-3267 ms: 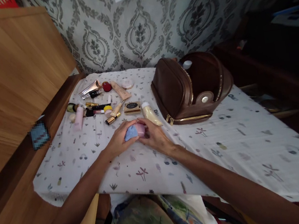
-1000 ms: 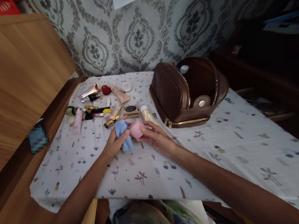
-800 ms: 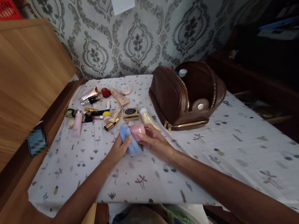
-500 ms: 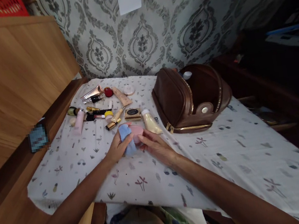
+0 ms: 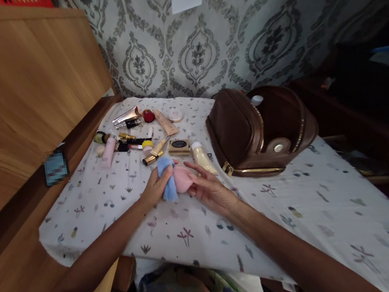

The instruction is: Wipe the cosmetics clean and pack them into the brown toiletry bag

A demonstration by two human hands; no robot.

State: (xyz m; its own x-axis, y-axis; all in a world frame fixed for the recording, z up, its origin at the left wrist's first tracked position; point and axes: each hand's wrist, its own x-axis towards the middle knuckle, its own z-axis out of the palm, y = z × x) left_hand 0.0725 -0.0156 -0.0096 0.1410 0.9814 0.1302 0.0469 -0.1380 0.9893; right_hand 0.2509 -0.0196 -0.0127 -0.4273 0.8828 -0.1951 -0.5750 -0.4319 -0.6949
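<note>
Just left of the brown bag (image 5: 251, 132), the left hand (image 5: 155, 188) pinched a blue cloth (image 5: 167, 179) against a pink jar (image 5: 183, 179), which the right hand (image 5: 208, 190) cradled with curled fingers.

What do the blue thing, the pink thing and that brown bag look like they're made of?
The blue cloth, gripped in the left hand, looks like soft matte fabric: it folds and drapes. The pink container in the right hand seems smooth plastic, rounded with an even colour. The brown bag looks like leather or imitation, slightly glossy, with gold-toned zip edging.
</note>
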